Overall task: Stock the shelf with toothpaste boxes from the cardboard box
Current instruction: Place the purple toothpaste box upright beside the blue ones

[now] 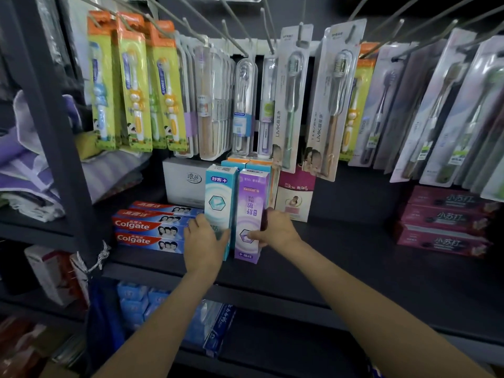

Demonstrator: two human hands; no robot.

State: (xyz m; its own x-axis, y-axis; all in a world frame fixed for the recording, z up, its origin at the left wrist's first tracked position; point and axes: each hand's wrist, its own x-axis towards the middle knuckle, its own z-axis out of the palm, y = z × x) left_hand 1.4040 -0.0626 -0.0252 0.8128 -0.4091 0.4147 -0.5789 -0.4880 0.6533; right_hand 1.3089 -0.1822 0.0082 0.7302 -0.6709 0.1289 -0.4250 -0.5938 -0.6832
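Two upright boxes, both hands on them.
Left hand (205,242) grasps teal box (218,197); right hand (275,230), at 3 o'clock, grasps purple box (252,203) on shelf (341,257).

Light soft, even, moderately dim; dark shelf (354,257) swallows detail. Glare on clear toothbrush packs (244,105). Strong wide-angle bending at edges, hooks and posts curved. Centre sharp, corners blurred, lower left smeared. Weak shadows under boxes.

Dark metal shelving (354,257) (toothbrush packs (291,99) on pegs above), dim shop.
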